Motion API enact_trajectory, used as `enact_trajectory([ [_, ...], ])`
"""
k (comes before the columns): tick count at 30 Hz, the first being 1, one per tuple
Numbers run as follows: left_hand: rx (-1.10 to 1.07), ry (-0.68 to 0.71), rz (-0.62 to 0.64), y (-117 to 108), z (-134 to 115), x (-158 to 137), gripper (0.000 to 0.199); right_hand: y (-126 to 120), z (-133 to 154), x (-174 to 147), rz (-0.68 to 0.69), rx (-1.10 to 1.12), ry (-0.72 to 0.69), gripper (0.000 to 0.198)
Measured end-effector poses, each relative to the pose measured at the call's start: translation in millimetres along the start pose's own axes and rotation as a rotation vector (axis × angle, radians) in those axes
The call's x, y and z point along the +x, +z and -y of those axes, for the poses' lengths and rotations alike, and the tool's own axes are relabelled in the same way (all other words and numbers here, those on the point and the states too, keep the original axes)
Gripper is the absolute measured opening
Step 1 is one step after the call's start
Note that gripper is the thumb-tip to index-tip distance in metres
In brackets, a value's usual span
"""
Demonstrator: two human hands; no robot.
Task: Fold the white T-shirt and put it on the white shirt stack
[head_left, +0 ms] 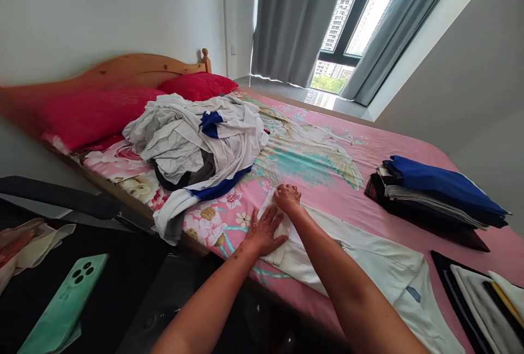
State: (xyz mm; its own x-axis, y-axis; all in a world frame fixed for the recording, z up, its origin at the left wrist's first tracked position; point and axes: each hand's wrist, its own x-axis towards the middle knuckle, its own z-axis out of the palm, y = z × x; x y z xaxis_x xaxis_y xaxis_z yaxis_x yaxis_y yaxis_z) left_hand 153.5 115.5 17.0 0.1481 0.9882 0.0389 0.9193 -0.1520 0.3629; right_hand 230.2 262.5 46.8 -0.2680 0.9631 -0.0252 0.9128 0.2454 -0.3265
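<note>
A white garment (368,245) lies stretched along the near edge of the bed, with a small blue patch toward its right end. Its kind is not plain to me. My left hand (265,231) rests flat on the garment's far left end, fingers spread. Just beyond it, my right hand (287,196) has its fingers curled over that same end at the garment's far edge. The fingertips of this hand are partly hidden.
A heap of crumpled white and blue clothes (221,135) lies left of my hands, before red pillows (196,86). Folded clothes form a stack (442,190) at right, with another pile (483,305) nearer me. A green phone (65,299) lies on a dark surface lower left.
</note>
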Motion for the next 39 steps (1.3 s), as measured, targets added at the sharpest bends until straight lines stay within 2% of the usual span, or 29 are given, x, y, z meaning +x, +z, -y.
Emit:
enact_trajectory([
  [5,-0.005,0.004,-0.022,1,1,-2,0.075,11,5,23,0.113,0.018,0.044,0.037],
  [8,-0.015,-0.001,-0.023,2,1,-2,0.075,16,1,31,0.155,0.015,-0.011,0.032],
  [11,-0.020,-0.003,-0.019,2,0,-2,0.075,19,0,30,0.130,-0.001,-0.056,0.033],
  [17,-0.007,0.012,-0.028,-4,-2,1,0.079,28,10,-5,0.001,-0.027,-0.105,0.052],
  [21,0.007,0.005,-0.018,-5,-3,2,0.078,38,10,-30,0.131,-0.019,-0.124,0.065],
  [24,0.002,-0.003,0.017,-6,-7,3,0.076,33,8,-35,0.213,0.031,-0.086,0.068],
  [28,-0.040,-0.021,0.025,-9,-11,9,0.078,14,3,-48,0.124,0.114,-0.044,0.062],
  [32,-0.213,-0.034,0.058,-20,11,16,0.053,2,1,-83,0.016,0.143,-0.005,0.055],
  [34,-0.275,-0.101,-0.027,-28,32,13,0.052,1,3,-99,-0.002,0.152,-0.004,0.053],
  [37,-0.212,-0.180,-0.197,-35,59,-3,0.050,6,6,-114,-0.034,0.151,-0.039,0.052],
  [39,-0.100,-0.105,-0.159,-36,69,-16,0.043,14,6,-118,-0.023,0.128,-0.043,0.053],
])
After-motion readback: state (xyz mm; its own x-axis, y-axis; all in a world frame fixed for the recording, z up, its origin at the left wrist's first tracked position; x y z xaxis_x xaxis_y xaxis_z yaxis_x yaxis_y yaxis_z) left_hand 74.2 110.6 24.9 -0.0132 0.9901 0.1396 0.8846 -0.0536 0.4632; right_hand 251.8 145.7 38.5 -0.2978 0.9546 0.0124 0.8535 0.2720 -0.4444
